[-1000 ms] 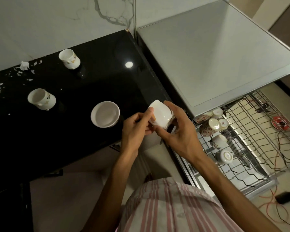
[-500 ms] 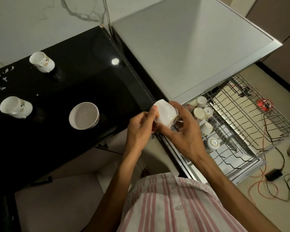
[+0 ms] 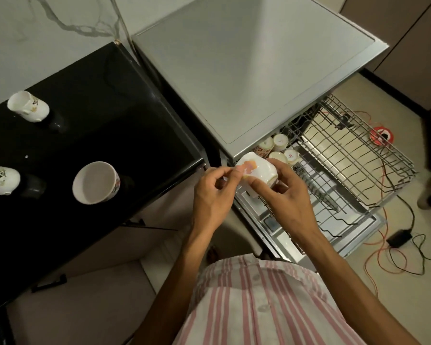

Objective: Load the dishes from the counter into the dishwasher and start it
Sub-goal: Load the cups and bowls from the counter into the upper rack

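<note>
Head view takes in a flat, brushed grey dishwasher top [image 3: 246, 66] beside a glossy black table [image 3: 85, 135]. Below it a wire rack [image 3: 353, 155] is pulled out, with small round cups [image 3: 280, 141] clustered at its inner corner. On the table, an open white bowl [image 3: 96, 183] sits near the front edge, and two white mugs [image 3: 28, 106] lie toward the left edge. Above the rack's near corner, the right hand [image 3: 286, 202] grips a smooth white cup [image 3: 258, 171], while the left hand [image 3: 213, 197] pinches its rim with its fingers [image 3: 235, 174].
</note>
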{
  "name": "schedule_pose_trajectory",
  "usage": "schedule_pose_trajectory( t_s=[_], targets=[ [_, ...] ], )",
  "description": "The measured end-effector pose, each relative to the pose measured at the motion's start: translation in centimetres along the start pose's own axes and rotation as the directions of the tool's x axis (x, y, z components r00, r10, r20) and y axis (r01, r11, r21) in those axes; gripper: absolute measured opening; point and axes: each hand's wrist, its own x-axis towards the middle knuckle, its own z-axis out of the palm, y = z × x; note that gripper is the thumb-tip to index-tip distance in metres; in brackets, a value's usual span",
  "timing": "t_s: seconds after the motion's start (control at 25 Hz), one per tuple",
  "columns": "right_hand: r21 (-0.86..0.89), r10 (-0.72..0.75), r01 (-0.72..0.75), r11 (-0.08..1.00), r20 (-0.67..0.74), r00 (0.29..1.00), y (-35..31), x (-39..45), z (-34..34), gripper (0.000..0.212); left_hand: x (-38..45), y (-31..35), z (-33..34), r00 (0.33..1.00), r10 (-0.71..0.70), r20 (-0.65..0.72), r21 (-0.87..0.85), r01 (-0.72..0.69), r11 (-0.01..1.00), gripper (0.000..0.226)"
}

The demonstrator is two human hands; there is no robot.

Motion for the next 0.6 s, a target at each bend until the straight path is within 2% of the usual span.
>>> schedule_pose_trajectory(
  t_s=[0.16, 0.32, 0.44, 0.6],
  targets=[
    [-0.042, 0.026, -0.026, 0.999, -0.002, 1.0, 0.9, 0.4, -1.9, 0.051, -0.1, 0.9, 2.0, 0.986, -0.104, 0.131, -0.169, 0.125, 0.978, 0.027],
    [-0.101, 0.018, -0.01, 0.995, 0.077, 0.997, 1.6, 0.5, -4.2, 0.068, 0.2, 1.9, 4.6, 0.958, -0.205, 0.201, -0.285, 0.258, 0.923, 0.027],
    [-0.178, -0.044, 0.07, 0.982, 0.144, 0.989, 2.2, 0.6, -6.0, 0.077, 0.5, 2.2, 6.5, 0.923, -0.318, 0.218, -0.394, 0.381, 0.836, 0.022],
    [-0.306, -0.116, 0.168, 0.937, 0.183, 0.976, 4.0, 1.2, -8.7, 0.086, 1.2, 2.2, 9.4, 0.848, -0.424, 0.318, -0.429, 0.528, 0.733, 0.035]
  ],
)
